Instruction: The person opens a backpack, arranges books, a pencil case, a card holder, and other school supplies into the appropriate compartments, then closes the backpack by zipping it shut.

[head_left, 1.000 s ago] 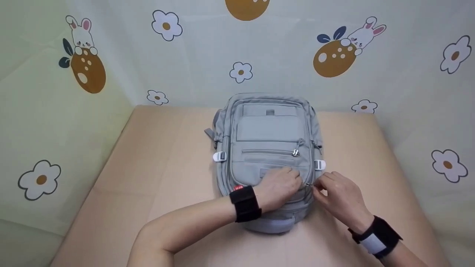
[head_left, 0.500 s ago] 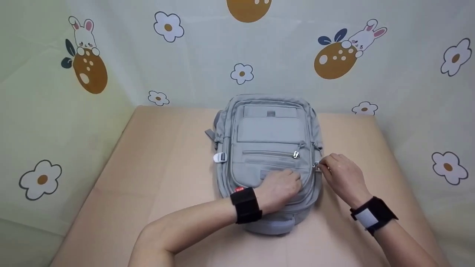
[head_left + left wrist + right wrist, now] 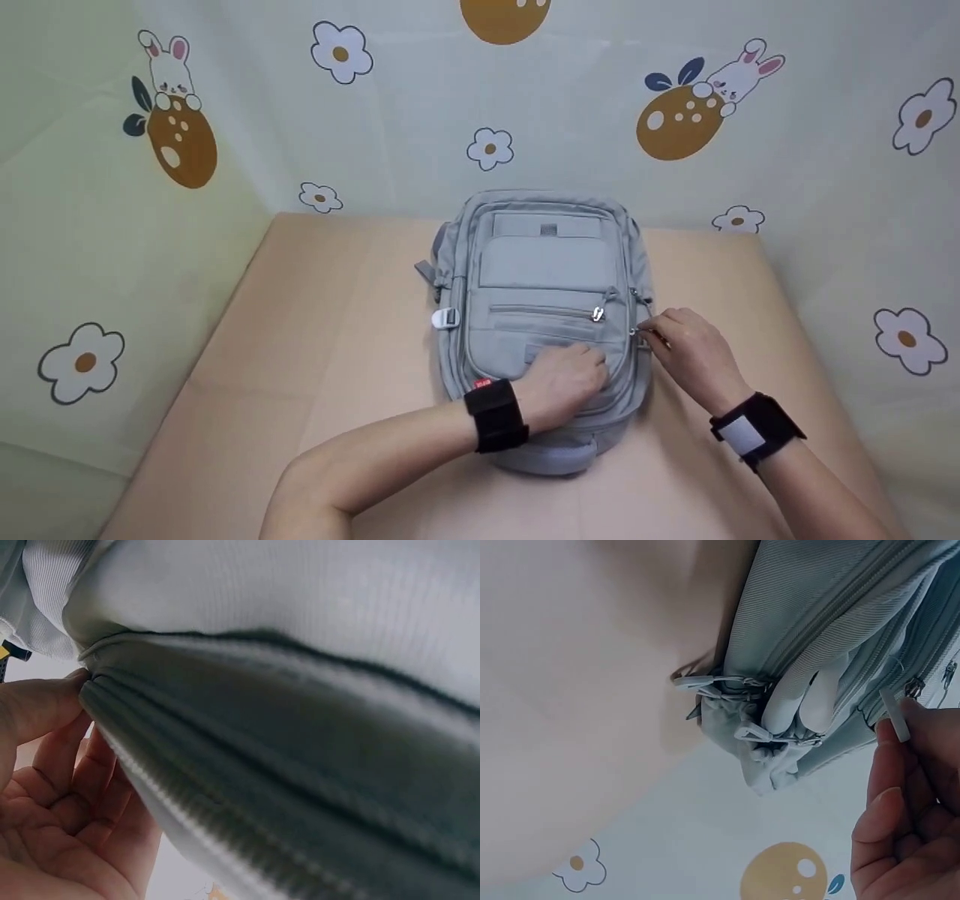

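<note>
A grey backpack (image 3: 547, 262) lies front up on the table, its grab handle (image 3: 546, 460) towards the person. My left hand (image 3: 564, 384) reaches across its lower front; in the left wrist view, thumb and finger pinch a fabric edge beside a zipper (image 3: 191, 802). At the bag's right side, my right hand (image 3: 694, 356) pinches a small zipper pull (image 3: 894, 716) between thumb and fingers. The slider sits on the front compartment's zipper track. The left fingertips are partly hidden in the head view.
A white buckle (image 3: 445, 318) sits on the bag's left side. Other corded zipper pulls (image 3: 757, 732) hang from its right side. The beige table (image 3: 322, 322) meets printed fabric walls (image 3: 405, 112) at the back and sides.
My right hand has moved up along the bag's right side with the zipper pull, mostly in the earlier half second. My left hand has stayed in nearly the same place.
</note>
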`<state>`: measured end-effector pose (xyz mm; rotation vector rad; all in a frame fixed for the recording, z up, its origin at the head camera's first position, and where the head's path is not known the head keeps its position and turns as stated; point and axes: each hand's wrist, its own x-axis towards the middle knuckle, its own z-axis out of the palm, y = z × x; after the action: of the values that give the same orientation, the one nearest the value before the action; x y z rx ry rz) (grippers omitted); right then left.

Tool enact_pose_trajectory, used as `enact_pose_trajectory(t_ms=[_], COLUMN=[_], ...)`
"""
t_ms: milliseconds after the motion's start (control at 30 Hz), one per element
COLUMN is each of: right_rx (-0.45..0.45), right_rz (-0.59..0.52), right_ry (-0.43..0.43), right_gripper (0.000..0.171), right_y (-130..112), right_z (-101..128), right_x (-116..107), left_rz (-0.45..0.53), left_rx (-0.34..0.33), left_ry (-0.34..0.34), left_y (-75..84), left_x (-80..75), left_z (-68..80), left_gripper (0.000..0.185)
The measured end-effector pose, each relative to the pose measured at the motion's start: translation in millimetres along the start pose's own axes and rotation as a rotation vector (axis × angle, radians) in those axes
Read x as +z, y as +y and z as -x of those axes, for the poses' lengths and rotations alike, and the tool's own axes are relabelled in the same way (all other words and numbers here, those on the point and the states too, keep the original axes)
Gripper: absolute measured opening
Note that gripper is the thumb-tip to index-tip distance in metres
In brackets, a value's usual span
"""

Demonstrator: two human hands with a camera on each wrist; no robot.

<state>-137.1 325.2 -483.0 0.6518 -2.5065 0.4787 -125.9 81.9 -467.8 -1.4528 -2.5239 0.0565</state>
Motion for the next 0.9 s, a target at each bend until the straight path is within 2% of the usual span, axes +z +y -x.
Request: enact_pose_trajectory(t_ms=[233,667,900], right_rx=[-0.037,0.031,0.048], right_rz=[0.035,0.076,0.076], right_ry=[0.008,-0.006,-0.019], right_gripper=[0.016,0.007,0.008], right_y=[8,29,30], right_z=[-5,-35,-39], right_x=[0,9,14], left_rz=[-0.024,0.022,0.035], left_rx=[-0.005,-0.011,-0.018], left_ry=[-0.013,-0.052,-0.082], left_y=[1.8,2.0,0.1], left_x=[-1.8,-5.5,-5.3], left_z=[-0.4,-2.6,-2.4], left_gripper=[0.012,0.011,0.011])
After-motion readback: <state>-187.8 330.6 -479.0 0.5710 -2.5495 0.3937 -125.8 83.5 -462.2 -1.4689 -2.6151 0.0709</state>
